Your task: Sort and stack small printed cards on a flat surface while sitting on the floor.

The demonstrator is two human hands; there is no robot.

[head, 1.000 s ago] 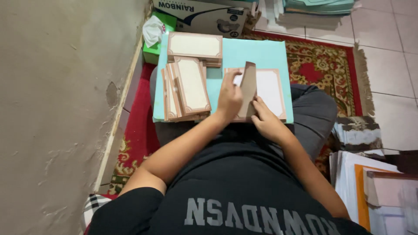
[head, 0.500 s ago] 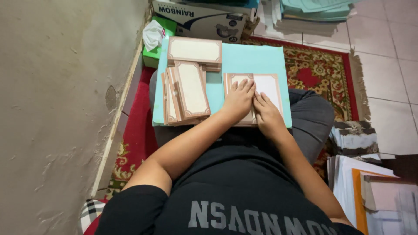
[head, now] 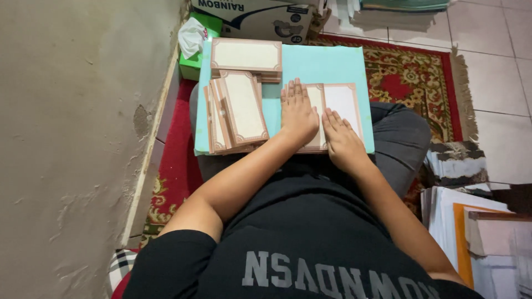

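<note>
Two hands flat, head view only. My left hand [head: 298, 112] lies palm down on the left part of a cream card [head: 338, 105] with a brown border, fingers [head: 293, 91] straight and close together, gripping nothing. My right hand [head: 342, 139] lies palm down on the card's near edge, fingers spread a little, also gripping nothing. Card lies flat on a mint board [head: 327, 63] that rests across my lap, right of centre. Left of my left hand, just beside it, a leaning stack [head: 235, 111] of the same cards, slightly fanned. Beyond that, at the board's far left corner, a second stack [head: 246, 58] lies square. Board sits over my crossed legs in dark trousers. Under me a red patterned rug [head: 410, 72]. Wall [head: 72, 138] runs along my left. Green tissue box [head: 197, 47] beside the board's far left corner, a cardboard box [head: 260, 19] behind it. Paper piles [head: 460, 216] on the floor at my right.
</note>
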